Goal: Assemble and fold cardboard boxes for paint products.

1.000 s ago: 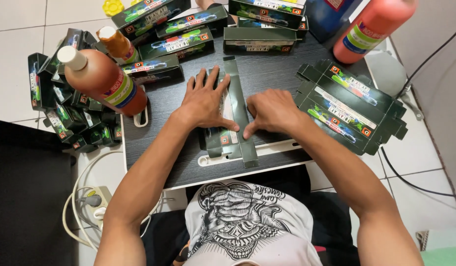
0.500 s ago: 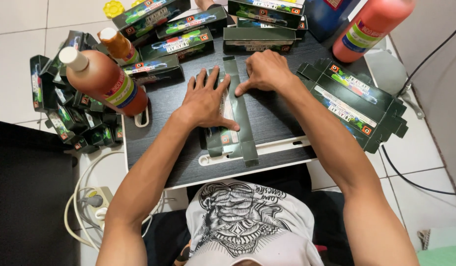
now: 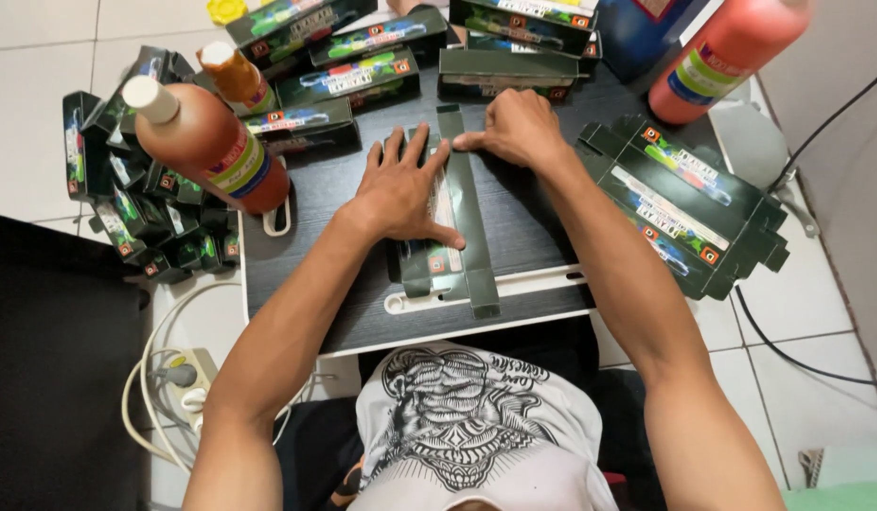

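A flat dark green printed carton (image 3: 450, 255) lies lengthwise on the black table (image 3: 353, 317). My left hand (image 3: 400, 189) lies flat on the carton's left half, fingers spread, thumb across its middle. At the carton's far end my right hand (image 3: 516, 128) presses down with bent fingers on the long narrow flap (image 3: 471, 246), which runs along the carton's right side. A white strip (image 3: 542, 281) lies under the carton's near end.
Folded green boxes (image 3: 363, 71) line the table's far edge. A stack of unfolded cartons (image 3: 684, 203) lies at right, several more (image 3: 145, 208) heaped at left. Red-orange bottles stand at left (image 3: 211, 147) and far right (image 3: 727, 57). Cables and a power strip (image 3: 178, 378) lie on the floor.
My right hand has slid from the carton's near middle up along the flap to its far end. My left hand has stayed flat on the carton.
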